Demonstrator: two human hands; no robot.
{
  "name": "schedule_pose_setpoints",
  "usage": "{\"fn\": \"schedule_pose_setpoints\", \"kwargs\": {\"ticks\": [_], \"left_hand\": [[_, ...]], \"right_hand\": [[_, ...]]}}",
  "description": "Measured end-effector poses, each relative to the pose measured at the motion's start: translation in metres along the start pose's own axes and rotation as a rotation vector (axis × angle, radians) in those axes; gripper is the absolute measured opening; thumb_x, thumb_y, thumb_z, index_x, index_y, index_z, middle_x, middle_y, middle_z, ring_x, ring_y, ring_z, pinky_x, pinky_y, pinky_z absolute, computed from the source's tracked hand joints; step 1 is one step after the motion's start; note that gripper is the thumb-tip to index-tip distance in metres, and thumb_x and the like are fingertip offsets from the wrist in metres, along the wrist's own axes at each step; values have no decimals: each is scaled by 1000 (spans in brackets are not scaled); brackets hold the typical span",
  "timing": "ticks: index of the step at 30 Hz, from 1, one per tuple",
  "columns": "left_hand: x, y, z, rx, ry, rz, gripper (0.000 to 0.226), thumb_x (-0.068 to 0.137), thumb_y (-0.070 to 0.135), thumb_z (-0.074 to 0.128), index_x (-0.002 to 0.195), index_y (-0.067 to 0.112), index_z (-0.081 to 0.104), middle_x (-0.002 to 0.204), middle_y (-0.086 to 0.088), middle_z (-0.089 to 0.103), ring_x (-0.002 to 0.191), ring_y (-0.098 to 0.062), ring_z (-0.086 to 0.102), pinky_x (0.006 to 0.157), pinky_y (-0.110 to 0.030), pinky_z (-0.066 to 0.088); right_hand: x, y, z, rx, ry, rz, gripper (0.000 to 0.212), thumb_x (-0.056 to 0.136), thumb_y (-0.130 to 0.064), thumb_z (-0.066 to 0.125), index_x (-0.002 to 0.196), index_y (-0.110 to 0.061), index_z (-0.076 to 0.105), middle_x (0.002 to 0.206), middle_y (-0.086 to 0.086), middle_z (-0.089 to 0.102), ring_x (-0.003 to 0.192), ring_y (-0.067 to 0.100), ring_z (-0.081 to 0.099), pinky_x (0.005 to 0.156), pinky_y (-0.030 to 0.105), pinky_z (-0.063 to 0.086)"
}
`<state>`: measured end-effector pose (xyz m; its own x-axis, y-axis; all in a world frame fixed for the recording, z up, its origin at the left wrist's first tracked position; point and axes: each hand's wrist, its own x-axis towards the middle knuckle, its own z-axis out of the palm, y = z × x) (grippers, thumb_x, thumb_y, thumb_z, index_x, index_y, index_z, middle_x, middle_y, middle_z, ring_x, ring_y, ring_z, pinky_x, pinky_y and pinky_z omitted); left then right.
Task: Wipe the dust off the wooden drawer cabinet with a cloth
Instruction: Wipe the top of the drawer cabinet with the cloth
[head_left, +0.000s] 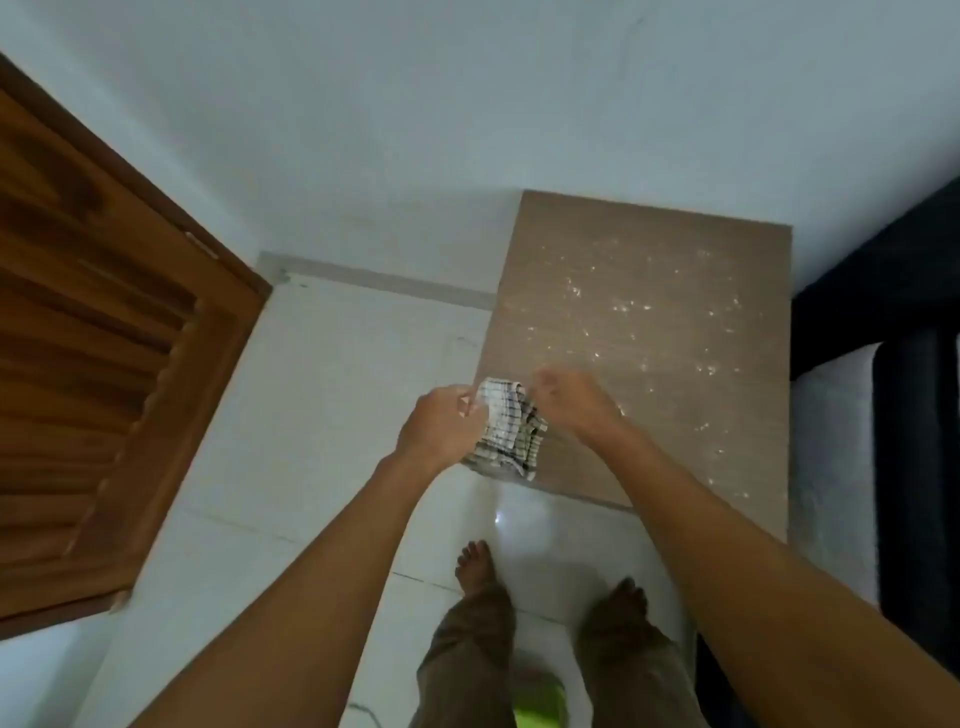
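Observation:
The wooden drawer cabinet (649, 332) stands against the wall, seen from above; its brown top is speckled with pale dust. A white checked cloth (506, 428) hangs bunched over the cabinet's near left corner. My left hand (441, 423) pinches the cloth's upper left edge. My right hand (571, 402) grips its right side, fingers curled and blurred. Both hands hold the cloth just above the cabinet top.
A brown louvred wooden door (104, 364) stands open at the left. A dark bed frame with a white mattress (893, 415) borders the cabinet's right side. My bare feet stand on white floor tiles (322, 415) before the cabinet. A green object (540, 706) lies by my feet.

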<state>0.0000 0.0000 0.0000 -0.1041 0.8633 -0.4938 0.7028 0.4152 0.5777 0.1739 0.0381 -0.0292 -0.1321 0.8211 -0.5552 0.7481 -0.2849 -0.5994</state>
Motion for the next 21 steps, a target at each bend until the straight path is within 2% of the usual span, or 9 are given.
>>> {"fn": "schedule_pose_setpoints", "kwargs": {"ticks": [2,5,9,12,14,16,18,21], "left_hand": [[11,-12,18,27,-63,-35,37,92,25,59,125,10,62,115,-6,66,94,-15,56,91,-34,48],[27,-39,48,80,-86,-81,39,91,27,58,129,17,59,119,-5,64,100,-22,62,88,-34,53],[48,-61,70,173,-23,-106,33,88,33,59,117,19,62,101,-3,57,88,-21,62,75,-37,57],[57,-66,77,183,17,-102,29,88,30,62,114,19,63,102,-4,55,89,-22,61,72,-37,56],[63,-69,78,116,23,-111,21,87,29,62,105,18,67,94,-2,60,82,-20,63,70,-38,59],[66,-70,74,-5,12,-134,14,88,26,63,94,15,70,80,3,63,71,-15,64,65,-34,59],[69,-70,66,-153,-15,-168,15,90,27,63,93,14,70,75,7,63,68,-10,63,60,-26,55],[76,-65,48,-369,-89,-209,20,92,27,60,101,11,68,90,-2,70,80,-15,68,65,-23,55]], "right_hand": [[9,11,20,10,16,55,34,96,-31,49,126,-19,60,123,6,64,105,22,58,87,36,46],[15,26,58,78,71,155,36,93,-38,53,125,-25,57,120,3,63,108,25,59,90,40,48],[28,30,91,129,202,237,48,83,-53,52,122,-25,54,117,2,62,107,25,59,90,44,50],[32,22,102,295,258,283,38,85,-47,62,111,-19,58,101,-4,65,91,17,61,77,31,48],[35,17,105,420,258,300,25,88,-39,63,94,-15,62,81,-5,63,72,12,59,64,25,42],[35,11,105,457,235,266,25,92,-35,61,81,-14,61,70,-5,59,59,7,53,54,21,37],[32,4,102,490,194,201,25,94,-34,59,84,-12,66,73,-1,65,60,6,56,49,17,40],[24,-9,90,570,166,99,20,95,-35,58,90,-18,69,80,-4,70,66,3,64,53,13,45]]}}
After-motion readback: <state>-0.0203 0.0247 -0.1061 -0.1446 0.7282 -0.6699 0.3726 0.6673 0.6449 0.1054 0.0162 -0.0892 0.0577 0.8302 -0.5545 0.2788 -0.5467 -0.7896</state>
